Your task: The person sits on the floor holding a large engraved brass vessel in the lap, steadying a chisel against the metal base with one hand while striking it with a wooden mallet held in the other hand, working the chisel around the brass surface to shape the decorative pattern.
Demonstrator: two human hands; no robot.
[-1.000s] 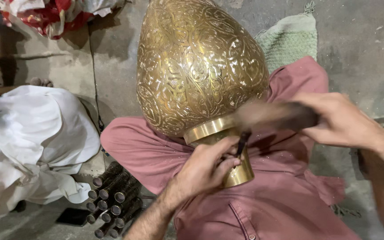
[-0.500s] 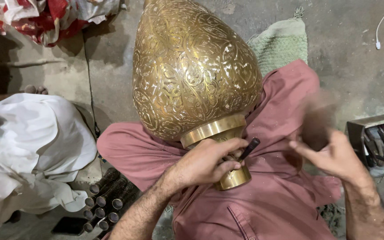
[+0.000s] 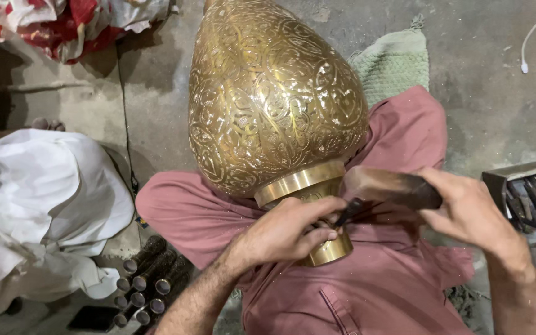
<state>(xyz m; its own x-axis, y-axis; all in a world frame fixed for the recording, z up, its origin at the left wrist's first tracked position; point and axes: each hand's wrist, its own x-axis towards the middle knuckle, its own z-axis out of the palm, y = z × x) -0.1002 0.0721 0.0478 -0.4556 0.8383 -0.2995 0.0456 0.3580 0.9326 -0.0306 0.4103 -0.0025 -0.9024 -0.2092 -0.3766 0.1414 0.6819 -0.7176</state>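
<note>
A large engraved brass vessel [image 3: 274,99] lies across my lap on my dusty pink shirt [image 3: 379,291], its narrow neck [image 3: 327,248] pointing toward me. My left hand [image 3: 290,229] is closed around a thin dark chisel [image 3: 348,213], tip held against the neck just below the polished collar. My right hand [image 3: 466,208] grips a wooden mallet [image 3: 383,186], whose head sits right at the chisel's upper end.
A row of dark metal tubes [image 3: 147,285] lies on the concrete floor at lower left. White cloth [image 3: 44,205] is heaped at left, red and white cloth [image 3: 69,25] at top left. A green mat [image 3: 395,62] lies behind the vessel. A metal toolbox [image 3: 525,192] stands at right.
My right hand swung the mallet away to the right and raised it, then brought it back down onto the chisel. My left hand kept the chisel on the neck.
</note>
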